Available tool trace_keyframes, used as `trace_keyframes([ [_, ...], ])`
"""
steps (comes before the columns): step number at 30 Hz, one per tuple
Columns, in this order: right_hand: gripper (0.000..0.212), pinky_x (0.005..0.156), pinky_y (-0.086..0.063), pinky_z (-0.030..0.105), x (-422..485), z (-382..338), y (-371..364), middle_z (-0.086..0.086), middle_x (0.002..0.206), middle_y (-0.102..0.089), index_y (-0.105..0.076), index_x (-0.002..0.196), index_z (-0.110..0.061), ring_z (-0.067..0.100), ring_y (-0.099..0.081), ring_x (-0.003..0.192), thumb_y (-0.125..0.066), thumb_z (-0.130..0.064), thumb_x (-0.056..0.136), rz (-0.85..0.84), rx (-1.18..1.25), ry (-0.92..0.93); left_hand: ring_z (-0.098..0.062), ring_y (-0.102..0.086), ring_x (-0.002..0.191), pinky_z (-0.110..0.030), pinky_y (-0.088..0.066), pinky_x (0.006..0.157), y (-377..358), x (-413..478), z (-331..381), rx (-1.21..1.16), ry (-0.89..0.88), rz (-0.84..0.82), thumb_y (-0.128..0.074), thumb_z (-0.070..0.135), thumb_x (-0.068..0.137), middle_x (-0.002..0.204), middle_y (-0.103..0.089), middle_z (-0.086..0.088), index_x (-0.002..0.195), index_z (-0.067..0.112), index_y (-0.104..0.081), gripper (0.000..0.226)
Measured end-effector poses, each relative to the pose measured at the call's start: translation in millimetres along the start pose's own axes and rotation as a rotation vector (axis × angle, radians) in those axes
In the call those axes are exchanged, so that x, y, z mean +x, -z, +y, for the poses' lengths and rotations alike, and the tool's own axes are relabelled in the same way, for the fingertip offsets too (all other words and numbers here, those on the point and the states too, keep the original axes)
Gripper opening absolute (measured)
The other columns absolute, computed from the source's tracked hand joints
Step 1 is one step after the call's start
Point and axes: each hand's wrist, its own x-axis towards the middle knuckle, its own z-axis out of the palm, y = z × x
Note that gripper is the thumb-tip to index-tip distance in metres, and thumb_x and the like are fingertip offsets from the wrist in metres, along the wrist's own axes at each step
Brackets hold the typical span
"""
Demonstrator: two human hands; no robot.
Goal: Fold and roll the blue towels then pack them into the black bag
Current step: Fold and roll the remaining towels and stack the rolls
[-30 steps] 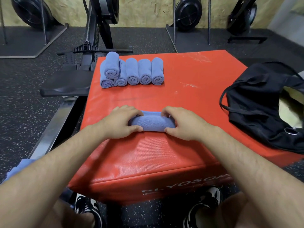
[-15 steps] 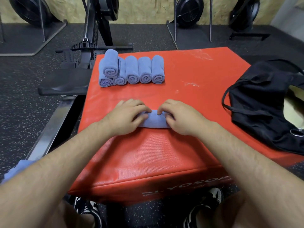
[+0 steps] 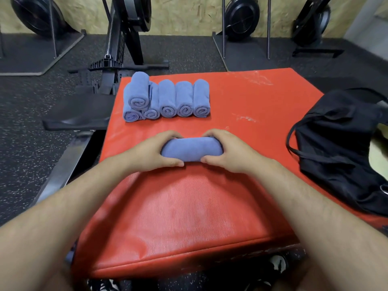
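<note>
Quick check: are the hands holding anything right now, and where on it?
Yes: the rolled blue towel, one end gripped by the left hand, the other by the right hand.

This place is a gym: a black speckled rubber floor (image 3: 25, 143), a rowing machine (image 3: 128, 22), other flywheel machines (image 3: 241, 19) standing along the chipboard wall (image 3: 189, 15), and a red padded jump box (image 3: 178, 217).

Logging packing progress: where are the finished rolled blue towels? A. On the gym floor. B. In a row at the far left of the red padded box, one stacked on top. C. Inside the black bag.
B: the finished rolls lie side by side on the red padded box, one atop the left end, apart from the black bag at the right; the left hand and right hand grip a seventh roll.
</note>
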Motion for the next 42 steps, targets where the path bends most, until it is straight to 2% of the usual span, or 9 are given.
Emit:
trace_keyframes([
  [5, 0.05, 0.087, -0.049, 0.022, 6.5, -12.8, 27.6, -0.006, 0.11, -0.064, -0.056, 0.122, -0.02, 0.001, -0.057, 0.09, -0.082, -0.019, 0.08, 0.174, 0.36, -0.05, 0.009, -0.057, 0.102, -0.007, -0.043, 0.085, 38.3, -4.4, 25.5, -0.401, 0.071, 0.231, -0.085, 0.021, 0.077, 0.121, -0.063, 0.011, 0.124, 0.025, -0.058, 0.055],
  [12, 0.042, 0.089, -0.054, 0.026, 1.2, -37.4, 52.0, 0.008, 0.108, -0.069, -0.059, 0.121, -0.008, 0.011, -0.065, 0.092, -0.077, -0.002, 0.083, 0.166, 0.71, -0.037, -0.013, -0.067, 0.094, -0.033, -0.054, 0.089, 58.2, -12.3, 33.4, -0.691, 0.121, 0.338, -0.082, 0.011, 0.078, 0.104, -0.07, 0.002, 0.119, 0.019, -0.064, 0.045],
  [18, 0.028, 0.073, -0.056, 0.03, 0.8, -55.2, 47.7, 0.016, 0.085, -0.071, -0.063, 0.104, 0.003, 0.022, -0.068, 0.073, -0.077, 0.006, 0.079, 0.239, 0.743, 0.024, -0.008, -0.066, 0.083, -0.021, -0.053, 0.075, 60.1, -17.6, 38.0, -0.749, 0.086, 0.436, -0.078, -0.004, 0.076, 0.093, -0.072, -0.001, 0.115, -0.002, -0.062, 0.043],
  [25, 0.038, 0.079, -0.049, 0.025, 3.8, -70.0, 23.9, 0.0, 0.101, -0.063, -0.063, 0.106, -0.016, 0.015, -0.06, 0.092, -0.079, -0.005, 0.074, 0.678, 0.15, 0.23, -0.005, -0.059, 0.078, -0.007, -0.045, 0.07, 38.2, -20.6, 54.9, -0.547, 0.246, 0.702, -0.082, 0.02, 0.081, 0.097, -0.061, 0.004, 0.12, 0.017, -0.055, 0.048],
  [28, 0.048, 0.087, -0.047, 0.039, 9.4, -80.4, 7.7, 0.009, 0.112, -0.057, -0.061, 0.114, -0.01, 0.031, -0.056, 0.103, -0.074, 0.001, 0.069, 0.71, -0.146, 0.308, -0.008, -0.065, 0.084, -0.024, -0.051, 0.07, 27.9, -19.6, 67.6, -0.67, 0.246, 0.573, -0.067, 0.035, 0.092, 0.098, -0.069, 0.003, 0.111, 0.018, -0.062, 0.026],
  [32, 0.045, 0.096, -0.045, 0.036, 11.4, -95.9, -12.5, 0.011, 0.124, -0.054, -0.061, 0.122, -0.011, 0.029, -0.05, 0.115, -0.071, -0.004, 0.078, 0.628, -0.229, 0.384, -0.02, -0.07, 0.105, -0.033, -0.054, 0.077, 24.5, -17.9, 68.6, -1.014, 0.227, 0.462, -0.068, 0.048, 0.089, 0.115, -0.071, -0.003, 0.119, 0.008, -0.06, 0.051],
  [37, 0.047, 0.102, -0.047, 0.029, 5.4, -109.4, -15.8, -0.001, 0.126, -0.056, -0.052, 0.13, -0.012, 0.012, -0.055, 0.121, -0.069, -0.01, 0.086, 0.507, 0.28, 0.365, -0.032, -0.066, 0.112, -0.039, -0.058, 0.083, 37.5, -23.0, 55.1, -1.173, 0.169, 0.445, -0.068, 0.015, 0.091, 0.123, -0.069, -0.012, 0.13, 0.005, -0.055, 0.043],
  [39, 0.041, 0.096, -0.051, 0.026, 8.7, -113.9, -18.3, -0.001, 0.126, -0.057, -0.052, 0.129, -0.019, 0.01, -0.058, 0.118, -0.067, -0.012, 0.091, 0.525, 0.527, 0.17, -0.033, -0.066, 0.113, -0.043, -0.058, 0.085, 40.2, -23.3, 50.7, -1.186, 0.154, 0.452, -0.07, 0.01, 0.088, 0.124, -0.068, -0.014, 0.133, 0.007, -0.054, 0.047],
  [42, 0.039, 0.098, -0.054, 0.045, 14.4, -123.4, -20.4, 0.005, 0.119, -0.067, -0.048, 0.133, -0.03, 0.016, -0.067, 0.106, -0.063, -0.027, 0.096, 0.326, 0.833, -0.156, -0.029, -0.068, 0.111, -0.047, -0.054, 0.09, 39.3, -23.1, 46.2, -1.186, 0.166, 0.478, -0.077, 0.016, 0.077, 0.121, -0.07, -0.01, 0.132, 0.012, -0.05, 0.061],
])
